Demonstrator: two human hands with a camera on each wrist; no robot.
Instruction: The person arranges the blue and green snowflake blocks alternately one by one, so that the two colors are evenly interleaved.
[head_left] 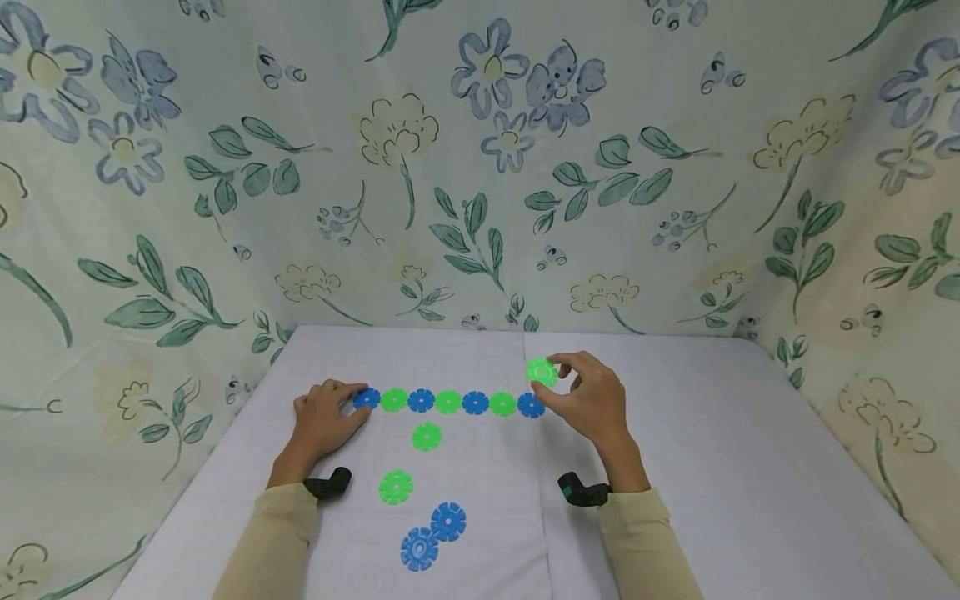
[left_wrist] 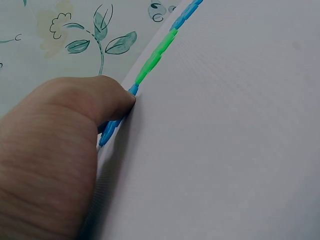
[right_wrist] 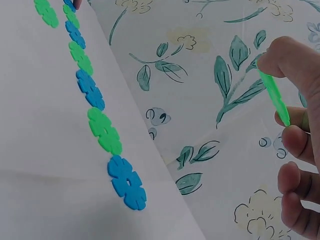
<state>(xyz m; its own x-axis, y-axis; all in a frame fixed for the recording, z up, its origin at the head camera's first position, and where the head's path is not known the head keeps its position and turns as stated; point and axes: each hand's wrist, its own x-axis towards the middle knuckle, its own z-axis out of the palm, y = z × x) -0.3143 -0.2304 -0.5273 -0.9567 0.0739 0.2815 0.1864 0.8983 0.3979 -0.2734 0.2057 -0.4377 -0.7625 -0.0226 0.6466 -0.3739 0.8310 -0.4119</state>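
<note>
A straight row of alternating blue and green notched interlocking discs lies on the white cloth. My left hand (head_left: 327, 418) pinches the blue interlocking disc (head_left: 367, 398) at the row's left end between thumb and forefinger; in the left wrist view the thumb (left_wrist: 112, 97) hides part of it. Held by its edge between thumb and fingers of my right hand (head_left: 592, 396), a green interlocking disc (head_left: 542, 372) hovers off the cloth. Just below it is the row's right-end blue disc (right_wrist: 127, 183), joined to a green disc (right_wrist: 104, 131).
Nearer to me lie two loose green discs, one (head_left: 427, 437) close to the row and another (head_left: 396, 487) lower. Two blue discs, one (head_left: 448, 522) touching the other (head_left: 419, 549), lie nearest the front. A floral curtain (head_left: 480, 208) rises behind the table (head_left: 712, 467).
</note>
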